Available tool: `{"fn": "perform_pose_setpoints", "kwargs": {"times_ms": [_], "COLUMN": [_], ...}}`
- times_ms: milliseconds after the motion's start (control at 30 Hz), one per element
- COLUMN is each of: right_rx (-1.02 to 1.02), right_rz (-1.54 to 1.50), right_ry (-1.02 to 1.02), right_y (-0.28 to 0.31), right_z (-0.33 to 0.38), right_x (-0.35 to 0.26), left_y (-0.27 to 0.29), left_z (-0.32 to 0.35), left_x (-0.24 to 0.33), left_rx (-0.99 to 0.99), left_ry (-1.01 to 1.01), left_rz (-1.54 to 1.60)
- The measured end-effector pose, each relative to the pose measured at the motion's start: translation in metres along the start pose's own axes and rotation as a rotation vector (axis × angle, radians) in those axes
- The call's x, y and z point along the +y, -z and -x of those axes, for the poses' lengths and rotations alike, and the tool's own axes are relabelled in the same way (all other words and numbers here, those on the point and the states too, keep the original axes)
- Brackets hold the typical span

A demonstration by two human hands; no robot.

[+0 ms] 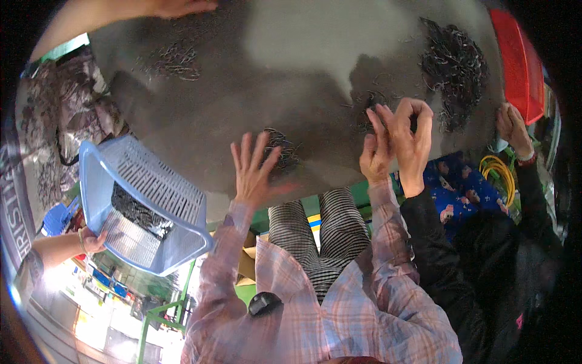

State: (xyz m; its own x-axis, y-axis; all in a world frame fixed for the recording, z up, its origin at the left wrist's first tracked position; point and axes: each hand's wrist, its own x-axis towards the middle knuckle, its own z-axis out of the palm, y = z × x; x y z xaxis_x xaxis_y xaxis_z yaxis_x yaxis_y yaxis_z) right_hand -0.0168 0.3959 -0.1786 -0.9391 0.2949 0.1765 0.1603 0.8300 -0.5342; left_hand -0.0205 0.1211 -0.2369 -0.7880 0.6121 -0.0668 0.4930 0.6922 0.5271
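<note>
On the grey table [303, 36], the left hand [254, 170] is spread flat, fingers splayed and holding nothing, beside a small clump of thin dark metal pieces [280, 147]. The right hand [377, 151] is raised, fingers pinched, possibly on one piece; too small to tell. A larger pile [454, 67] lies beyond. A blue basket [145, 200] is held by another person at left.

A single head-worn fisheye view looks steeply down, close over the grey tabletop [303, 36] and the person's own lap, edges bending.
</note>
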Motion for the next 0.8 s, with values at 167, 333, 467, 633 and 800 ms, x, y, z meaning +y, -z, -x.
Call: {"fn": "perform_pose_setpoints", "kwargs": {"times_ms": [167,333,467,633,800], "right_rx": [-0.287,-0.275,-0.144,-0.073,-0.037], "right_rz": [0.398,0.135,0.035,-0.012,-0.077], "right_ry": [-0.032,0.006,-0.007,-0.034,-0.033], "right_y": [-0.022,-0.052,-0.053,-0.039,-0.029], "right_z": [0.020,0.049,0.065,0.074,0.072], "right_x": [0.011,-0.004,-0.010,0.006,0.016], "left_y": [-0.019,-0.017,-0.003,0.003,0.011], "left_z": [0.022,0.005,-0.039,-0.092,-0.095], "left_x": [0.002,0.016,0.043,0.063,0.057], "left_rx": [0.105,0.299,0.386,0.219,0.089], "left_ry": [0.121,0.182,0.182,0.199,0.191], "left_rz": [-0.074,0.067,0.056,0.168,0.141]}}
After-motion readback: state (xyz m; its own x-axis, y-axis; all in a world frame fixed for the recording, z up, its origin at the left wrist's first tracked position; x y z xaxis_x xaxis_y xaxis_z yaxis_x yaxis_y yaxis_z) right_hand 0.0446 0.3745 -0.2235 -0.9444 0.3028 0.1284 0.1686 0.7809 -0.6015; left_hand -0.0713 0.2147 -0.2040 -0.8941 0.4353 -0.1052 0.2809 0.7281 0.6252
